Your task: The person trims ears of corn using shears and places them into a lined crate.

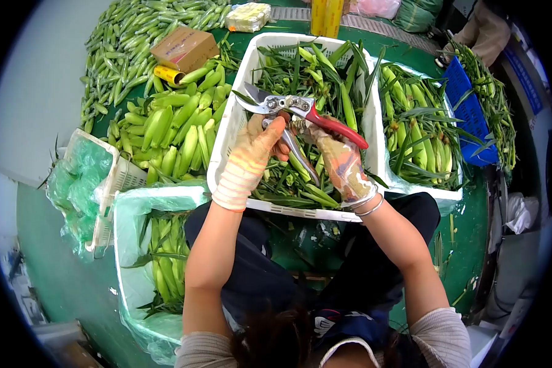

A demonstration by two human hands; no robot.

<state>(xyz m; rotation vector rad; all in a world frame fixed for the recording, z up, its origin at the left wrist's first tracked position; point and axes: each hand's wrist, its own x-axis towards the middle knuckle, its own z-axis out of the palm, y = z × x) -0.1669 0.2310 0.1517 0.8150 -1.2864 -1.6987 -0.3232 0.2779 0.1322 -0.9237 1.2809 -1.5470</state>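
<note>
A pair of pruning shears (288, 104) is raised over a white plastic crate of corn, its curved blades pointing left and one red handle slanting down to the right. The other handle shows bare metal. My left hand (253, 150), in a striped glove, grips the shears near the pivot. My right hand (343, 162), in a patterned glove, is closed at the handles near the spring; some of its fingers are hidden. Below both hands, unhusked corn ears with long green leaves (343, 98) fill the crate (371, 122).
Left of the crate is a pile of trimmed corn (178, 122), with wrapped ears (116, 67) behind it. A cardboard box (184, 49) rests there. Foam boxes of corn stand at right (423, 187) and front left (122, 245). A blue crate (463, 110) is farther right, near another person's leg (481, 34).
</note>
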